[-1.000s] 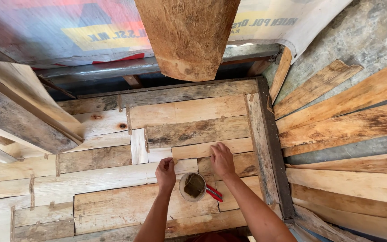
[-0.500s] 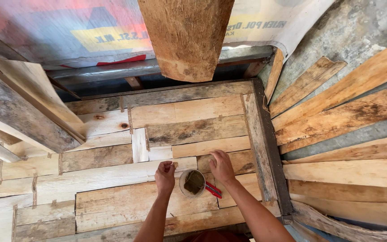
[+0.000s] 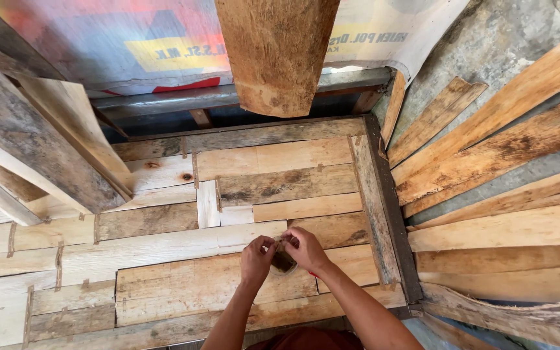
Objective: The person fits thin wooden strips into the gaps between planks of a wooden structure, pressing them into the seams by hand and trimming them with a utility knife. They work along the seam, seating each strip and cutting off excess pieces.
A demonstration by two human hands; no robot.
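Observation:
My left hand (image 3: 257,258) and my right hand (image 3: 307,249) meet over a small round container (image 3: 284,262) with dark contents. It sits between them above the plank floor (image 3: 183,291). The fingers of both hands are curled and pinch at the container's top edge. What lies under my fingertips is hidden. Both forearms reach in from the bottom edge of the view.
The floor is patched from short pale and grey boards. A dark wooden beam (image 3: 384,207) borders it on the right, with loose planks (image 3: 507,162) fanned out beyond. A thick timber post (image 3: 277,52) hangs overhead, slanted boards (image 3: 40,149) stand on the left, and a printed tarpaulin (image 3: 131,45) covers the back.
My two hands have come together over the container. The red-handled item that lay beside it is no longer visible. The view has shifted slightly.

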